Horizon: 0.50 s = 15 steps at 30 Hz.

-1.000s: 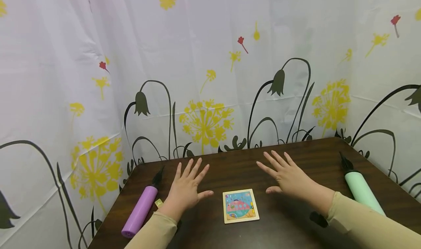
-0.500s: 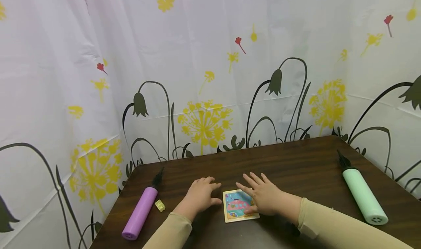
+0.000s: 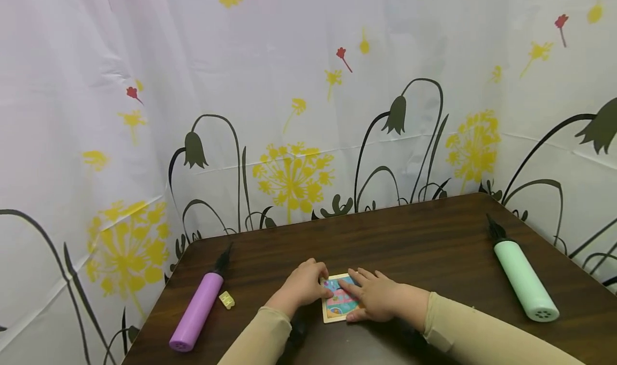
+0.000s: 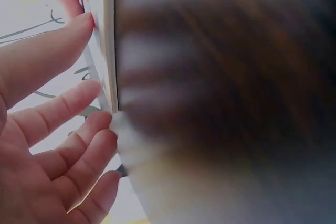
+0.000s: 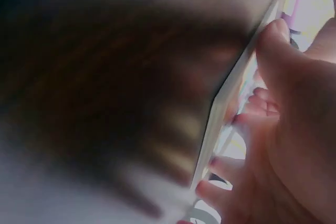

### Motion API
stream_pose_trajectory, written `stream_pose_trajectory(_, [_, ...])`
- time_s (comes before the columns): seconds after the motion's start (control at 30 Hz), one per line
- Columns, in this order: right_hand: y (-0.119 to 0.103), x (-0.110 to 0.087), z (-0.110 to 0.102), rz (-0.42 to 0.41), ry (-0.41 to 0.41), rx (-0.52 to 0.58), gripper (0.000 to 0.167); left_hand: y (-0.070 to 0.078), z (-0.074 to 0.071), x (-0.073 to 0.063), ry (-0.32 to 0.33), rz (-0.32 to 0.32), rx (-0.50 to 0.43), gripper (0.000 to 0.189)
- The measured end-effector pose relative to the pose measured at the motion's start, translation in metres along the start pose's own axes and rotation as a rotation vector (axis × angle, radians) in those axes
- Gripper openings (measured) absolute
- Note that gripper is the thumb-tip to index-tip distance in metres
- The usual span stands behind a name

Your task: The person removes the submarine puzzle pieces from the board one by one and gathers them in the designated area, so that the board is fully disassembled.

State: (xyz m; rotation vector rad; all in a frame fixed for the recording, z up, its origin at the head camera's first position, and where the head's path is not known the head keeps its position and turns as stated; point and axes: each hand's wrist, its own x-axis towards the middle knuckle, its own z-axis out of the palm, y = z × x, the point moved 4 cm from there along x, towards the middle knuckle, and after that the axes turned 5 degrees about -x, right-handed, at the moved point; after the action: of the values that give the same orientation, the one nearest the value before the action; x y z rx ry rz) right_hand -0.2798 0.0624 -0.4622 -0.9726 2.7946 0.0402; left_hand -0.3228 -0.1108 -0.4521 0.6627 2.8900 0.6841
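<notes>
A small square wooden picture puzzle (image 3: 336,304) lies flat on the dark table, its face a pink submarine on blue. My left hand (image 3: 301,284) is at its left side, thumb over the picture and the other fingers at the far-left corner. Across the right part of the picture rests my right hand (image 3: 378,296), fingers spread and mostly straight, hiding that side. In the left wrist view the thumb (image 4: 73,38) touches the puzzle's face close to its pale edge (image 4: 109,61). The right wrist view shows the right thumb (image 5: 275,38) against the board's rim (image 5: 210,124).
A purple hand pump (image 3: 198,312) with a black nozzle lies on the left of the table (image 3: 270,247), a small pale-yellow block (image 3: 226,300) beside it. A mint-green hand pump (image 3: 526,280) lies at the right. A flower-printed curtain (image 3: 289,60) hangs behind.
Both hands have come down and inward from spread above the table to the puzzle. The right one now rests on the picture; the left one has reached its left edge.
</notes>
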Motion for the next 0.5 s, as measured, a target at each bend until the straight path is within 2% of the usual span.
stream_pose_trajectory(0.5, [0.002,0.0038,0.0035,0.023,-0.019,-0.006,0.086,0.0001,0.0045,0.004,-0.026,0.003,-0.087,0.032])
